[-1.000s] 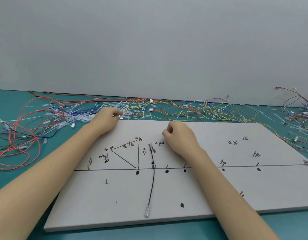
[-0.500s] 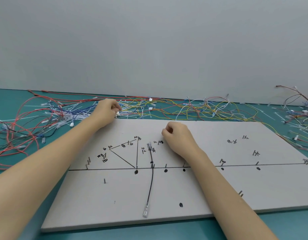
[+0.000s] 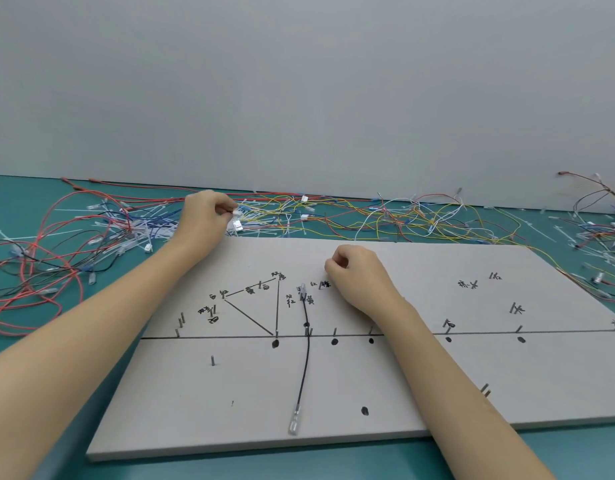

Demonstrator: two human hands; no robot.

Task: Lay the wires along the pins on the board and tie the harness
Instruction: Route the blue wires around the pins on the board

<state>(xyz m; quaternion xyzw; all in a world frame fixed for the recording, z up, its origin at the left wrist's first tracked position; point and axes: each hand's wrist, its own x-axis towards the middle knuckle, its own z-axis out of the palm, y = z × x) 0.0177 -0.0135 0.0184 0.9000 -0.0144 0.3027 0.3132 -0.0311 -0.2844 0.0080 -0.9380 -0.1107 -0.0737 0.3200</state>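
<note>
Just black wire (image 3: pixel 306 362) across board (image 3: pixel 420 382)

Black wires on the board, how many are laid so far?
1. A single black wire runs from the pins near the middle markings down toward the near edge of the board, ending in a clear terminal. The right hand may hide more.

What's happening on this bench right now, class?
A person is building a wire harness on a pin board. The left hand pinches a small white connector at the wire pile behind the board. The right hand rests in a fist on the board. Only one black wire is laid so far.
</note>
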